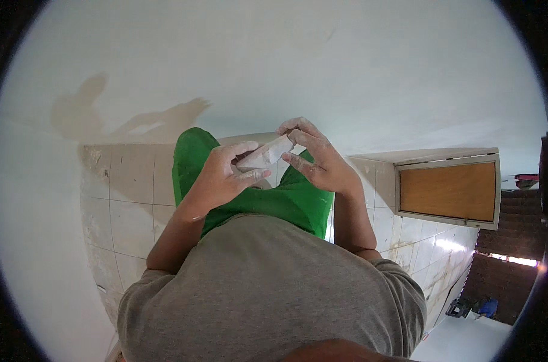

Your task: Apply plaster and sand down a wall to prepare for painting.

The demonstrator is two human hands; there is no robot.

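A pale, dusty, flat-sided piece, which looks like a folded sheet or a small block, is held in front of my green trousers. Its kind cannot be made out for certain. My left hand grips its left end, thumb below and fingers above. At the other end, my right hand pinches the piece, with its fingers curled over the top and the thumb underneath. White powder coats the fingers of both hands. Part of the piece is hidden behind the fingers.
A smooth white wall rises close in front of me, with my shadow on its left part. Pale, stained floor tiles lie around my legs. To the right is a brown door panel in a light frame.
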